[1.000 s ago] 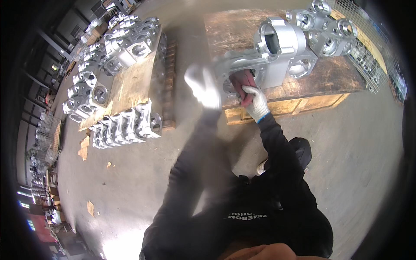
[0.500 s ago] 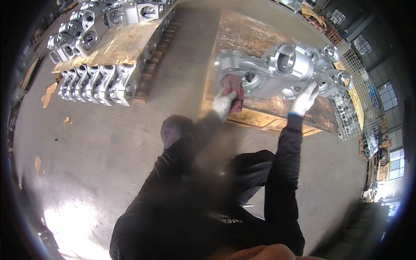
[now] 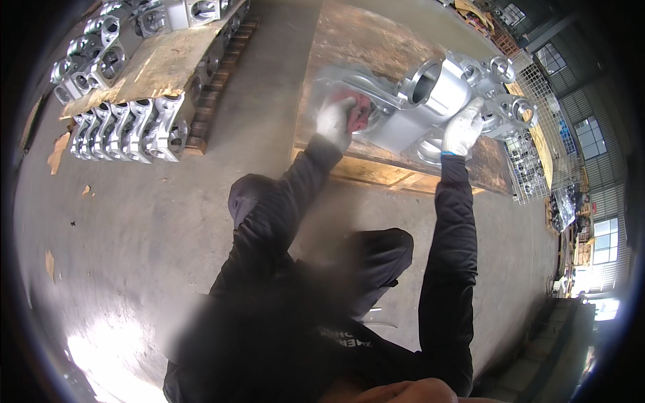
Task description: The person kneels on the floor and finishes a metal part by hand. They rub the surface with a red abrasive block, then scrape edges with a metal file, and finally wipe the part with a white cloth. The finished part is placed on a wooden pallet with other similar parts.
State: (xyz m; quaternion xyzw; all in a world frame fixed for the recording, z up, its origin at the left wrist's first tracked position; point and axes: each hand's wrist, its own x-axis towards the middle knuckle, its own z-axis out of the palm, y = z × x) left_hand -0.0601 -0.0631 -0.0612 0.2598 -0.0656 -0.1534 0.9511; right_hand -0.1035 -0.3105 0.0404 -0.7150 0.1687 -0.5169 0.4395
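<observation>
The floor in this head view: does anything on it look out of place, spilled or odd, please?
Yes, a torn brown scrap lies on the floor beside the row of silver parts, with smaller brown pieces below it in the picture. They look like stray debris. No spill is evident, but glare hides part.

Silver ring-ended metal castings (image 3: 447,93) stand grouped in a factory workshop with a grey concrete floor (image 3: 161,215). Square-paned windows (image 3: 605,242) pierce a corrugated grey wall (image 3: 613,187).
</observation>
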